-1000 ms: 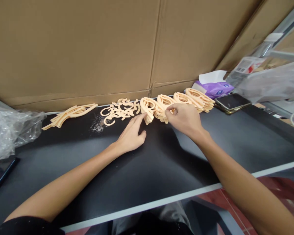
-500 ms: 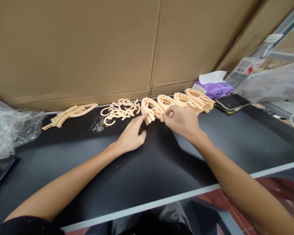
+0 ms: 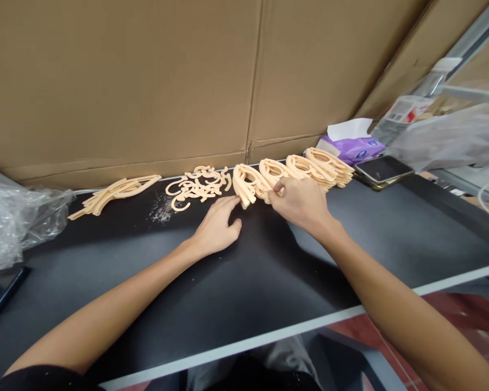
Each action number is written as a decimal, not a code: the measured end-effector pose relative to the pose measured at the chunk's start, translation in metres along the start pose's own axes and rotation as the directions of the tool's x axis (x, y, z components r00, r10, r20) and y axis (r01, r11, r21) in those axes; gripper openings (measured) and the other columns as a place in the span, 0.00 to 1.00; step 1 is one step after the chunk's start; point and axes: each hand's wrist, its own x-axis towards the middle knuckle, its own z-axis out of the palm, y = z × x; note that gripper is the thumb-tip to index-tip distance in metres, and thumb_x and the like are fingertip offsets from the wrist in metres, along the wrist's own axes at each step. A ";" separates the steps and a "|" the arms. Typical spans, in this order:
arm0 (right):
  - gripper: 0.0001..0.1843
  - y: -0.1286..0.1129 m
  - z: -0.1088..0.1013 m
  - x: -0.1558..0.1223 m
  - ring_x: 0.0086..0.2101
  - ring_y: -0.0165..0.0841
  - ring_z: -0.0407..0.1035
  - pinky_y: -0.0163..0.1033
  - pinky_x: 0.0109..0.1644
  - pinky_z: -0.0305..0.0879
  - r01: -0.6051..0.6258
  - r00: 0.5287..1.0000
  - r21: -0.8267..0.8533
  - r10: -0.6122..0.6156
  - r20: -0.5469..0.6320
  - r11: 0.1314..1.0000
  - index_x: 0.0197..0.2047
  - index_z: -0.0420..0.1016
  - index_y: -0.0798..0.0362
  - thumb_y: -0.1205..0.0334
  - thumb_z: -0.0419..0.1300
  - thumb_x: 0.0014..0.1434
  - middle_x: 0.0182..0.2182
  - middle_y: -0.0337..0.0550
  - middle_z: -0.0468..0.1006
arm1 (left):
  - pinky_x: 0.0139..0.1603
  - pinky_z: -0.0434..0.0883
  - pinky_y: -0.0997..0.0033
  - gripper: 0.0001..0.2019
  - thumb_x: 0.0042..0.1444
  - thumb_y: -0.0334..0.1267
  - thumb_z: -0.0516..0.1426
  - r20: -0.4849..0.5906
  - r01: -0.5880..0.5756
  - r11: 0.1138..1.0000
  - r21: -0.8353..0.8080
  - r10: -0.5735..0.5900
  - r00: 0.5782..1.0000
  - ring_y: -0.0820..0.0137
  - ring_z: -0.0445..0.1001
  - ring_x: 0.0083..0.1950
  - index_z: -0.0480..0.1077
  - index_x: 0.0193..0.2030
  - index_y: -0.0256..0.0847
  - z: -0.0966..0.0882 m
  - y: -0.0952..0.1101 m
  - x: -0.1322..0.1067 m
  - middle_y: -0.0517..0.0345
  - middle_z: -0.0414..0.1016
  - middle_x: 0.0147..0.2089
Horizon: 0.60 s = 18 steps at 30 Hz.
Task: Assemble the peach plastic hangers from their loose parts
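A row of cream plastic looped pieces, which look like folded hanger frames, stands in stacks along the back of the black table. My left hand has its fingers stretched out and thumb apart, the fingertips at the lower left end of the nearest stack. At that stack's right side, my right hand is closed in a pinch on the end of a cream piece, partly hidden by the fingers. Left of the stacks lies a loose pile of small cream hooks.
Long cream curved strips lie farther left, near crumpled clear plastic wrap. Some pale debris is scattered beside the hooks. On the right are a purple tissue pack and a phone. A cardboard wall rises behind.
The left fingertips have drawn back slightly down and left along the nearest stack. My right hand keeps its pinch at nearly the same spot. The whole view has shifted a little.
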 end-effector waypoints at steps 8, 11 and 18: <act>0.13 0.003 -0.004 0.002 0.36 0.45 0.76 0.42 0.35 0.57 -0.037 0.995 0.108 0.047 -0.085 0.993 0.40 0.81 0.51 0.60 0.56 0.58 0.31 0.46 0.83 | 0.70 0.65 0.49 0.26 0.57 0.31 0.55 -0.009 0.032 0.999 0.005 -0.032 0.999 0.55 0.68 0.67 0.66 0.64 0.30 -0.001 0.003 -0.001 0.41 0.71 0.65; 0.13 0.001 -0.003 0.000 0.36 0.45 0.76 0.42 0.35 0.57 -0.024 0.996 0.103 0.032 -0.078 0.994 0.40 0.81 0.51 0.60 0.56 0.58 0.31 0.46 0.83 | 0.69 0.66 0.49 0.25 0.58 0.31 0.55 -0.026 0.032 0.999 -0.003 -0.032 0.999 0.56 0.69 0.66 0.65 0.63 0.31 -0.001 0.002 -0.002 0.41 0.71 0.64; 0.14 -0.010 0.002 -0.006 0.35 0.44 0.76 0.41 0.35 0.56 0.037 0.999 0.072 -0.037 -0.005 0.997 0.42 0.82 0.51 0.60 0.55 0.61 0.33 0.48 0.84 | 0.71 0.64 0.49 0.27 0.57 0.29 0.54 -0.032 -0.038 0.999 -0.010 0.038 0.999 0.56 0.67 0.67 0.63 0.65 0.32 0.000 0.000 -0.003 0.41 0.70 0.65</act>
